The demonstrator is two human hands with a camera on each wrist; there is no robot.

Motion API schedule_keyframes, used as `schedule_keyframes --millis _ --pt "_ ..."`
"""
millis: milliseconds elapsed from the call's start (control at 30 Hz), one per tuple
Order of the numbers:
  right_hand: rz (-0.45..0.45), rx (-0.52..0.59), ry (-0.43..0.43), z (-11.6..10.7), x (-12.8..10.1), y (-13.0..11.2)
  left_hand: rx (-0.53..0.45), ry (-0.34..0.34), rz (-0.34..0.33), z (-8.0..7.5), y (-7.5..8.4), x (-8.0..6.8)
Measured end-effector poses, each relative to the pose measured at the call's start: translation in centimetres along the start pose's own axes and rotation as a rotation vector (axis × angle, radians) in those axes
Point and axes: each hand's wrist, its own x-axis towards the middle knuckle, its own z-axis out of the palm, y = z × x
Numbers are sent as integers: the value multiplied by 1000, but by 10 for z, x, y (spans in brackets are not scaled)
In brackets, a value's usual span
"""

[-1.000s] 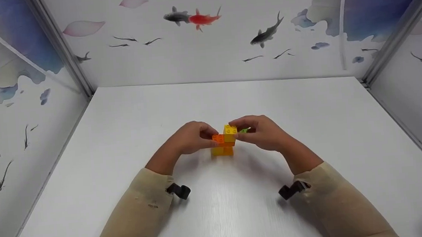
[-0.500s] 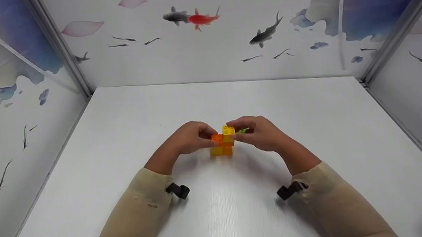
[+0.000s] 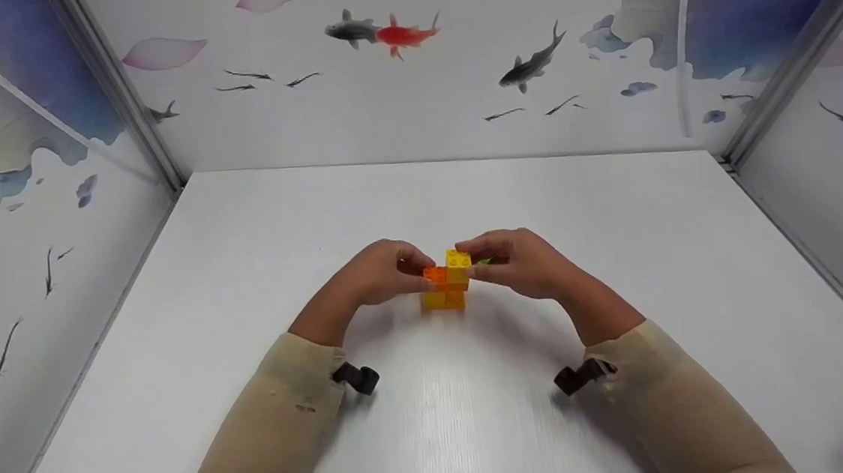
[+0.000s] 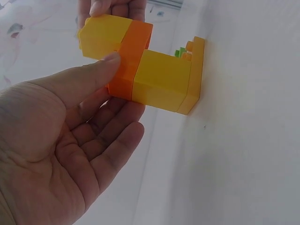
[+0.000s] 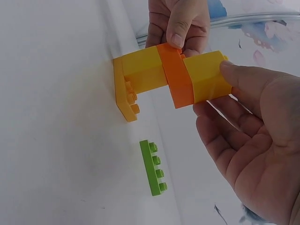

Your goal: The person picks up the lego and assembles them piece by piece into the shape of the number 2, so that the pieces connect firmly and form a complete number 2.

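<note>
Several toy building bricks form a small stepped stack in the middle of the table. At the bottom lies a thin orange-yellow plate (image 5: pixel 121 91) with bare studs at one end. On it sits a yellow brick (image 4: pixel 161 78), and over that an orange brick (image 4: pixel 132 58), offset sideways. A second yellow brick (image 3: pixel 458 267) tops the right half of the orange one. My left hand (image 3: pixel 379 274) pinches the orange brick between thumb and fingers. With thumb and fingertips, my right hand (image 3: pixel 525 262) grips the upper yellow brick.
A light green studded plate (image 5: pixel 151 168) lies on the white table (image 3: pixel 436 416) behind the right hand, mostly hidden from the head view. White walls (image 3: pixel 455 91) with painted fish enclose the table at the back and sides.
Both hands keep their hold on the stack. The upper yellow brick and right hand shift very slightly; otherwise the arrangement looks the same.
</note>
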Motion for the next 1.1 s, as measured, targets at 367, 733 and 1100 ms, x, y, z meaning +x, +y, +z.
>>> schedule_keyframes --millis 367,733,1100 --pt "21 64 24 -10 12 6 9 4 -32 -4 2 0" --pt "156 109 123 -18 31 23 20 4 -34 -3 2 -1" --pt "332 53 138 -15 34 55 44 -3 -31 3 6 0"
